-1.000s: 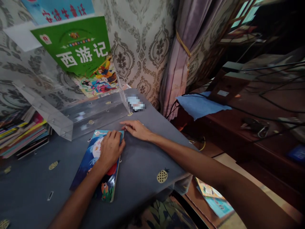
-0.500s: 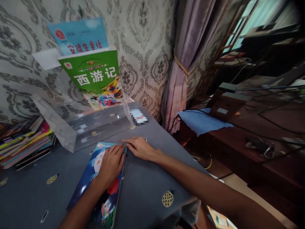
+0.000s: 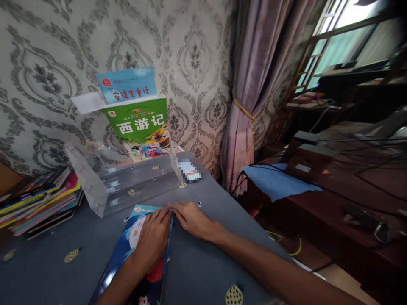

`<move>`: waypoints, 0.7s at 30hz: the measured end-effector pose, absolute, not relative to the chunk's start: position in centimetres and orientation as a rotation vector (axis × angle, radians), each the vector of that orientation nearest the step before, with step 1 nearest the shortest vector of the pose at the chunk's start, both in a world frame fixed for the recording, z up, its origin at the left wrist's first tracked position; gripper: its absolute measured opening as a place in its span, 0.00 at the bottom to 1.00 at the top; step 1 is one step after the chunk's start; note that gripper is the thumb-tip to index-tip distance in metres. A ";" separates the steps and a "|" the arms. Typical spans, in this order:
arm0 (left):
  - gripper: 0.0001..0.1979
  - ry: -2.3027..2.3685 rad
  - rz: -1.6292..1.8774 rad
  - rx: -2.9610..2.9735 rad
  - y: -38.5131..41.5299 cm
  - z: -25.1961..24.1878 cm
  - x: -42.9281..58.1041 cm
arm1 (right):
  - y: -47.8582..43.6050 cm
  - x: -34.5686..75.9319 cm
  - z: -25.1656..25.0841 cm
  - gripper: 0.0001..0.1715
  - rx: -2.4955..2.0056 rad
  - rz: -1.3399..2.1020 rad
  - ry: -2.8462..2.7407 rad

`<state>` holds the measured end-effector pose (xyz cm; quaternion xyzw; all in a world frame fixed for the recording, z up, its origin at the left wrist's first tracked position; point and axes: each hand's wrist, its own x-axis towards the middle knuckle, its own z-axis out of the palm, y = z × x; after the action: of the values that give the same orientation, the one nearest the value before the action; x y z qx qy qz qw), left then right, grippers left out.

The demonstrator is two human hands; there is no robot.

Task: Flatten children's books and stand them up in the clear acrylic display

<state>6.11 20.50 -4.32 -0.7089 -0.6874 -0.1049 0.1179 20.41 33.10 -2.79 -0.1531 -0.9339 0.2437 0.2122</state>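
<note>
A blue children's picture book [image 3: 127,258] lies flat on the grey-blue tablecloth [image 3: 197,271]. My left hand [image 3: 154,239] rests palm down on its cover, fingers together near the book's top right corner. My right hand [image 3: 190,218] lies flat on the cloth just right of that corner, fingertips touching the book's edge. Behind them stands a clear acrylic book stand [image 3: 127,182] holding a green book [image 3: 140,120] and a light blue book [image 3: 127,84] upright.
A stack of books [image 3: 38,203] lies at the left against the patterned wall. A small blurred item [image 3: 190,173] sits by the stand's right end. To the right hang a pink curtain [image 3: 244,97] and a dark wooden desk [image 3: 333,190] with a blue cloth [image 3: 276,182] and cables.
The view has tilted upward, so the stand and books sit lower in the picture. Both hands stay at the book's top right corner, the fingertips now closer together.
</note>
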 end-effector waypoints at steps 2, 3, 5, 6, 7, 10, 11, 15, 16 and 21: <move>0.24 -2.047 -0.229 -2.055 20.8 -4.6 5.6 | 33.2 20.2 -2.9 0.21 -0.404 0.698 -2.609; 0.26 -2.074 -0.186 -2.035 21.0 -4.5 5.4 | 33.3 20.0 -3.0 0.22 -0.397 0.709 -2.615; 0.28 -2.128 -0.108 -1.984 21.5 -4.2 5.0 | 33.5 19.3 -2.9 0.23 -0.388 0.729 -2.618; 0.28 -2.151 -0.079 -1.962 21.8 -3.9 4.8 | 33.7 18.8 -2.9 0.23 -0.381 0.734 -2.620; 0.27 -2.169 -0.058 -1.944 22.0 -3.6 4.5 | 33.9 18.3 -2.8 0.23 -0.371 0.738 -2.625; 0.23 -2.188 -0.061 -1.909 22.6 -2.8 3.8 | 34.5 16.7 -2.6 0.21 -0.321 0.742 -2.627; 0.21 -2.180 -0.089 -1.902 22.8 -2.8 3.6 | 34.6 16.3 -2.6 0.22 -0.298 0.745 -2.617; 0.18 -2.128 -0.223 -1.882 22.8 -3.5 2.9 | 34.7 15.8 -3.4 0.23 -0.232 0.739 -2.543; 0.18 -2.118 -0.249 -1.877 22.7 -3.8 2.8 | 34.7 15.8 -3.7 0.22 -0.222 0.731 -2.531; 0.18 -2.086 -0.417 -1.892 22.3 -4.4 2.3 | 34.8 16.0 -4.8 0.22 -0.212 0.713 -2.506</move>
<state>2.30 22.28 -4.41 -0.6575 -0.7247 -0.1448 0.1468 16.02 34.84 -4.76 -0.0783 -0.9255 0.2633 0.2608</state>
